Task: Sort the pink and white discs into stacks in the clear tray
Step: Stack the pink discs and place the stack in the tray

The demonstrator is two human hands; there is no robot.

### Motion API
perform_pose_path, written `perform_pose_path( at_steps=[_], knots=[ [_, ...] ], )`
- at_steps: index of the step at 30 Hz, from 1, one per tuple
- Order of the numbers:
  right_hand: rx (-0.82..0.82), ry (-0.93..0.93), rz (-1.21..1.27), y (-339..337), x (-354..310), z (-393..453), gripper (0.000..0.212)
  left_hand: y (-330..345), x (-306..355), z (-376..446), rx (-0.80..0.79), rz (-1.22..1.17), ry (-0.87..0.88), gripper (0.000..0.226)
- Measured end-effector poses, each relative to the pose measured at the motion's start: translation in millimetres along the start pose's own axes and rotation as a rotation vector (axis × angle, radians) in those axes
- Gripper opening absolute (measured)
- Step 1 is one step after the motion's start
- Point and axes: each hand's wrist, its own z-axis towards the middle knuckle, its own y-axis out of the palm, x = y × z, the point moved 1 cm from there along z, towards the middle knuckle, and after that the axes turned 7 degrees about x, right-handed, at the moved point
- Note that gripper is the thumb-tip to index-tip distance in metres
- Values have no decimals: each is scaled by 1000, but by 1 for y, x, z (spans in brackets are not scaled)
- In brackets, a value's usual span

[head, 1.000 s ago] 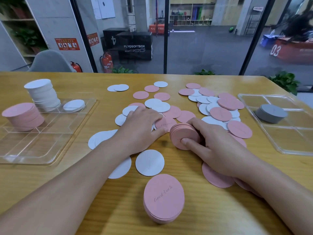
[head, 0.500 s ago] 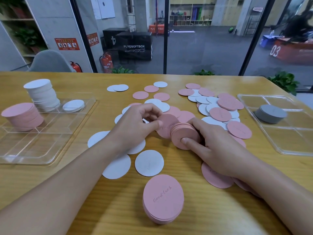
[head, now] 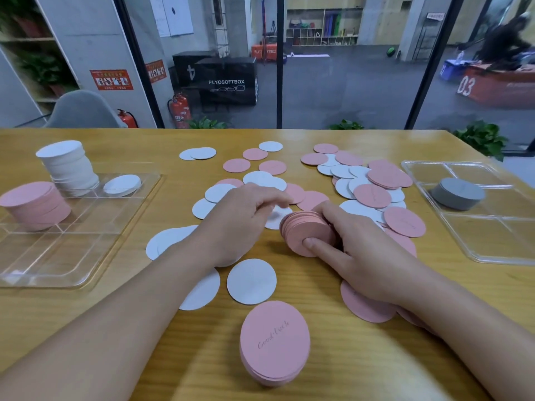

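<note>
A wooden counter (head: 362, 357) carries everything. Loose pink discs (head: 372, 195) and white discs (head: 251, 281) are scattered flat across its middle, many overlapping. A short pink stack (head: 274, 342) marked with handwriting is set near the front edge. A clear tray (head: 86, 241) is placed at the left, and a second clear tray (head: 492, 235) at the right. Another pink stack (head: 307, 233), tilted on edge, seems to be rested on the counter, though its foot is partly hidden.
</note>
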Motion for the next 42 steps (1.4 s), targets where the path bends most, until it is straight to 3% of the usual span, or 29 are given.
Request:
perform_pose_path(
  at_steps=[6, 9, 18, 23, 29, 34, 37, 40, 42],
  knots=[
    [-2, -9, 10, 0, 1, 0, 18, 6, 4, 4, -241, 369, 118, 33],
    [-3, -16, 16, -1, 2, 0, 16, 0, 3, 3, -157, 347, 90, 38],
    [6, -34, 10, 0, 3, 0, 15, 5, -11, 5, 59, 266, -18, 21],
    [9, -31, -3, 1, 3, 1, 15, 11, -8, 2, 33, 364, -74, 40],
    [4, -17, -4, 1, 2, 1, 16, 11, 0, 2, -57, 402, -35, 36],
    [0, -13, 2, 0, 1, 1, 14, 12, 3, 3, 4, 361, 7, 25],
    [-1, -14, 8, 0, 1, 1, 15, 12, 5, 4, 8, 370, -23, 40],
    [0, -15, 16, 0, 1, 1, 14, 10, 8, 4, 19, 250, -56, 56],
    [0, -12, 16, -1, 1, 1, 14, 4, 10, 3, 53, 87, -118, 51]
  ],
)
